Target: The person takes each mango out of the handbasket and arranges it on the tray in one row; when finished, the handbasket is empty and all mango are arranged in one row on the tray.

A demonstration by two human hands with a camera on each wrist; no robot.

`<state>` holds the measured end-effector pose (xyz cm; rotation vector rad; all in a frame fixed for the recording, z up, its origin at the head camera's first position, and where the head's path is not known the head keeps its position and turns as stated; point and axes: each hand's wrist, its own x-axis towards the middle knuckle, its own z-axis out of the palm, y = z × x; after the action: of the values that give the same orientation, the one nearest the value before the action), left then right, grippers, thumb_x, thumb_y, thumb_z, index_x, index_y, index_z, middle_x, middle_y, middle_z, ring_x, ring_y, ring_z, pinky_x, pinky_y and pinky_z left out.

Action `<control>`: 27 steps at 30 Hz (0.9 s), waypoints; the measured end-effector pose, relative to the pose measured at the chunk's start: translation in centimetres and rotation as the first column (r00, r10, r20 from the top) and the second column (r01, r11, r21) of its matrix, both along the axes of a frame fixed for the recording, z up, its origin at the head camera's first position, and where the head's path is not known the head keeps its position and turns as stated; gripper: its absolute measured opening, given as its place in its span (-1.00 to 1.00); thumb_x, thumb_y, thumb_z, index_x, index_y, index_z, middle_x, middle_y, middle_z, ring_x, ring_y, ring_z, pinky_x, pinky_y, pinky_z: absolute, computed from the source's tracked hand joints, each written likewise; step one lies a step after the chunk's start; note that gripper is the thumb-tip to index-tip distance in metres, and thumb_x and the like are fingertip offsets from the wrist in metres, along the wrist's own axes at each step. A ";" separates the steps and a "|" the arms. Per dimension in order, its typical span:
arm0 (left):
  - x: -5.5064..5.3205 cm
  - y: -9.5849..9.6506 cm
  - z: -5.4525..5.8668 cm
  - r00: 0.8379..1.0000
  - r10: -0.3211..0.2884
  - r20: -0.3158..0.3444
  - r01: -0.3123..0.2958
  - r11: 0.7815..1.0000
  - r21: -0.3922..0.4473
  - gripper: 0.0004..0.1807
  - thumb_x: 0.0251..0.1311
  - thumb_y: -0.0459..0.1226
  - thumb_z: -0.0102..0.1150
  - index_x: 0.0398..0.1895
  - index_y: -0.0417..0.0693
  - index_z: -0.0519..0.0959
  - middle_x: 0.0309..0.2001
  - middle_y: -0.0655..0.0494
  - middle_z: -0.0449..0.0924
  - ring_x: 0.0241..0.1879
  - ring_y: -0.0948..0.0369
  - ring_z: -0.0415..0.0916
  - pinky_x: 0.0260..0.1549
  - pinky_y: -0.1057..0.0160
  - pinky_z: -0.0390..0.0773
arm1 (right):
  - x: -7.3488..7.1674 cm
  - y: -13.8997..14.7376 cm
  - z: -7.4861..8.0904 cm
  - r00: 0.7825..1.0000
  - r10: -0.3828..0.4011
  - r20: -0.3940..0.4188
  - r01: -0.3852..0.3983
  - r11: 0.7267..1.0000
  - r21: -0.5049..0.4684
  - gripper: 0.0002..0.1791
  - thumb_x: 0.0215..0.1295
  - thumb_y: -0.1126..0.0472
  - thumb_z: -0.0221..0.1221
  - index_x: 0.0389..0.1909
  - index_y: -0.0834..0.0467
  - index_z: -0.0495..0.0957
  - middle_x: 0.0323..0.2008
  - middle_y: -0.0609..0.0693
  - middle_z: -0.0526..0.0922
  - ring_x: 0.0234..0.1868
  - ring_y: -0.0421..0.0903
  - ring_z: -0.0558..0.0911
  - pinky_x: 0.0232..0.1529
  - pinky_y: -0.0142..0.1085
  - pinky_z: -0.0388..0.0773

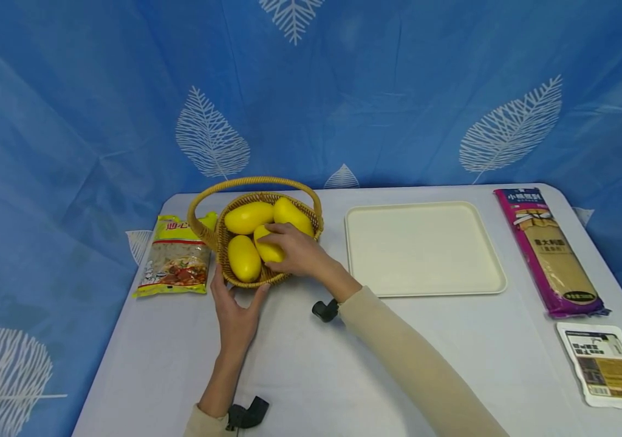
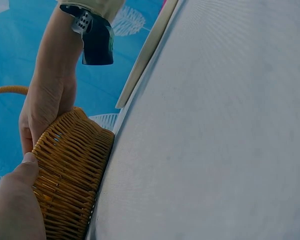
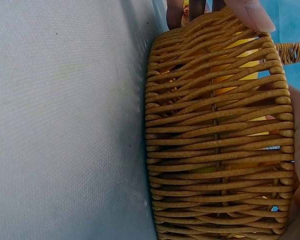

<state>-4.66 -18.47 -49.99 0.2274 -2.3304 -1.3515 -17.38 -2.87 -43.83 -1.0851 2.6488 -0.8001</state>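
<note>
A wicker basket [image 1: 223,276] with an arched handle holds several smooth yellow mangoes [image 1: 244,258]. My right hand [image 1: 298,250] reaches over the rim from the right, fingers and thumb curled on one mango [image 1: 262,242] inside the basket. At the basket's near left side, my left hand [image 1: 236,315] holds the wicker wall, thumb and fingers spread apart along it. The left wrist view shows the left thumb [image 2: 25,172] against the rim, with the right hand [image 2: 42,117] dipping behind the basket wall. Woven strands partly hide the yellow fruit in the right wrist view.
Left of the basket lies a yellow-topped bag of pasta [image 1: 177,258], touching or close to it. To the right is a cream rectangular tray [image 1: 352,243]. Farther right lie a purple spaghetti packet [image 1: 551,252] and a white-edged pouch [image 1: 606,366]. Blue leaf-print cloth hangs behind.
</note>
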 end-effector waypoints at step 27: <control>0.1 -0.1 -0.1 1.000 -0.016 -0.021 0.016 1.000 0.010 0.05 0.15 -0.14 0.39 0.56 -0.06 -0.10 0.47 -0.13 0.02 0.41 0.01 0.11 0.20 -0.11 0.41 | -0.5 0.0 0.4 0.998 0.015 0.068 -0.008 0.994 -0.111 -0.48 0.23 0.10 0.30 0.22 0.11 0.54 0.38 0.13 0.39 0.37 0.06 0.40 0.36 -0.13 0.38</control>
<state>-4.56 -18.61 -50.10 0.1967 -2.3133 -1.3673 -17.84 -2.82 -43.48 -1.0768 2.5662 -0.9742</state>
